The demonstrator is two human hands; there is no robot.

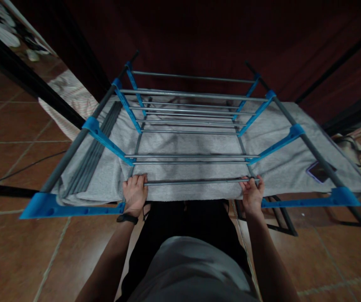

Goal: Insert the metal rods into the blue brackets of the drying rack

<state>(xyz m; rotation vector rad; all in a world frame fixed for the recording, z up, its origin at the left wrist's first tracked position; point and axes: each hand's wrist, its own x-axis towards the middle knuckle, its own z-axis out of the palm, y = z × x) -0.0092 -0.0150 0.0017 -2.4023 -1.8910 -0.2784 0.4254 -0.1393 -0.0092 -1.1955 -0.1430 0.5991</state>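
A rack of grey tubes and blue plastic brackets [109, 144] lies on a grey cloth [193, 144] in front of me. A thin grey tube [193, 182] spans its near side, level with the cloth's front edge. My left hand [134, 193], with a dark band on the wrist, is closed over the left end of this tube, beside the near left blue bracket [73, 209]. At the other end, the fingers of my right hand [252, 193] pinch the tube near the near right blue bracket [309, 202]. Both tube ends are partly hidden by my fingers.
Several loose grey tubes [97, 147] lie bundled on the cloth at the left. On the right, a phone [320, 171] rests under the rack's side tube. A dark red curtain [180, 37] hangs behind. Black frame bars [19, 71] cross the left side above the tiled floor [10, 167].
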